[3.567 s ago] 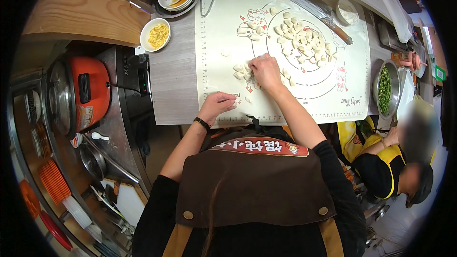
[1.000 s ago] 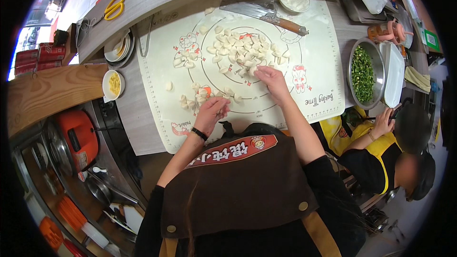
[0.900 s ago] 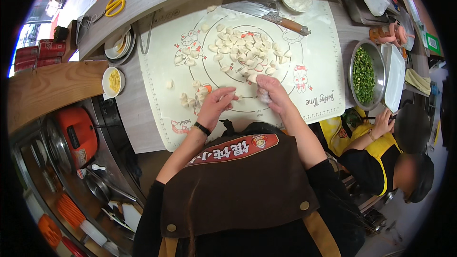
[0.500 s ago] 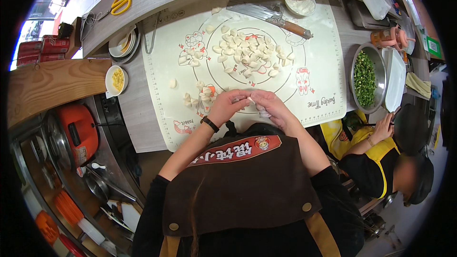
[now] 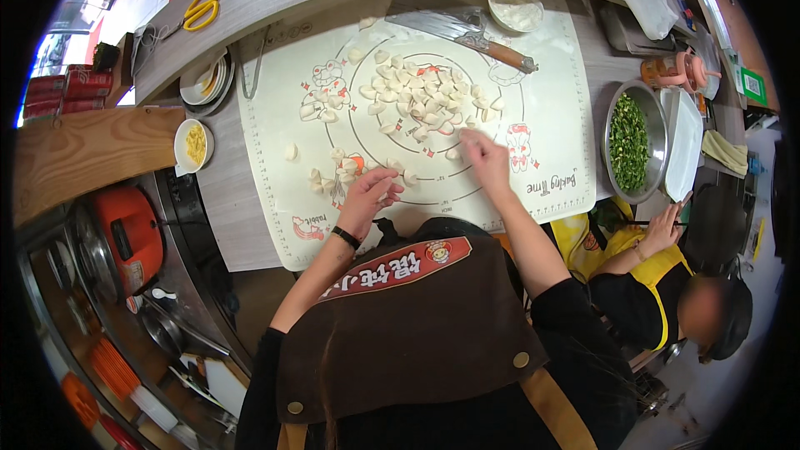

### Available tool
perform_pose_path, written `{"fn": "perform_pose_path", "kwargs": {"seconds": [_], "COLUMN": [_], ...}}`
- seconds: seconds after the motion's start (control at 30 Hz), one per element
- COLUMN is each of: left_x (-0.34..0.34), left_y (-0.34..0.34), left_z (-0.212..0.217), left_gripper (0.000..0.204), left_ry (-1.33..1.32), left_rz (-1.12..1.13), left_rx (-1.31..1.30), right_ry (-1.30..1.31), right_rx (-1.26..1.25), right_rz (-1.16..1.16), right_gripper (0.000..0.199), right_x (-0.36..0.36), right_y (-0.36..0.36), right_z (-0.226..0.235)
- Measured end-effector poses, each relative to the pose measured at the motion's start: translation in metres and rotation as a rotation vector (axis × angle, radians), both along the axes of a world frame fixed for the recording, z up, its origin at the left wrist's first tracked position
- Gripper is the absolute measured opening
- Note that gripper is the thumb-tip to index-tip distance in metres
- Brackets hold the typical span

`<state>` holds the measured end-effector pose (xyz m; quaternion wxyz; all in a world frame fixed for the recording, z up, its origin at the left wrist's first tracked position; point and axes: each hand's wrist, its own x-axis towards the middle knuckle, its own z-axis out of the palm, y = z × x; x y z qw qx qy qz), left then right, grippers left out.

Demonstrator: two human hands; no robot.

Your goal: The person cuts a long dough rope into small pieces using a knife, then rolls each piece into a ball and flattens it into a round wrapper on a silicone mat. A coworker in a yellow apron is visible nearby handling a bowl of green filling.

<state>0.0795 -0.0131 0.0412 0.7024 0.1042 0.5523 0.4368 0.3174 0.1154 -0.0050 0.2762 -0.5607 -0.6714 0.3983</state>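
Small white dough pieces [image 5: 417,92] lie heaped in the middle of a pale printed baking mat [image 5: 550,183]. A smaller cluster of dough pieces [image 5: 337,171] sits toward the near left. Beside that cluster, my left hand [image 5: 371,198] hovers with its fingers loosely bent and apart, nothing visible in them. My right hand [image 5: 486,160] reaches out over the mat, fingertips stretched to the near right edge of the heap. A single dough piece [image 5: 453,153] rests just left of its fingers. What lies right under those fingertips is partly hidden.
A cleaver [image 5: 450,29] and a flour bowl [image 5: 515,7] stand at the mat's far side. To the right is a metal bowl of chopped greens [image 5: 633,142]; a co-worker [image 5: 642,275] is nearby. At left are a small yellow-filled bowl [image 5: 195,146] and yellow-handled scissors [image 5: 202,8].
My hands, pinched together over a small dough piece before, have parted. The left has moved left and slightly nearer; the right has gone forward to the heap. The whole view has shifted slightly.
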Motion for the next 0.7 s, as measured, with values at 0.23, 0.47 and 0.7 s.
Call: {"fn": "perform_pose_path", "kwargs": {"seconds": [0.23, 0.47, 0.7], "left_x": [0.005, 0.004, 0.032], "left_y": [0.001, 0.013, 0.034], "left_z": [0.001, 0.016, 0.007], "left_gripper": [0.023, 0.026, 0.031], "left_ry": [-0.037, -0.135, -0.158], "left_rz": [0.0, -0.012, -0.219], "left_rx": [-0.016, -0.04, 0.061], "right_ry": [-0.713, 0.182, 0.204], "right_rx": [0.162, -0.312, -0.307], "right_rz": [0.021, -0.015, 0.374], "right_gripper": [0.028, 0.031, 0.038], "right_x": [-0.011, 0.003, -0.014], "right_y": [0.076, 0.031, -0.034], "right_z": [0.02, 0.031, 0.06]}}
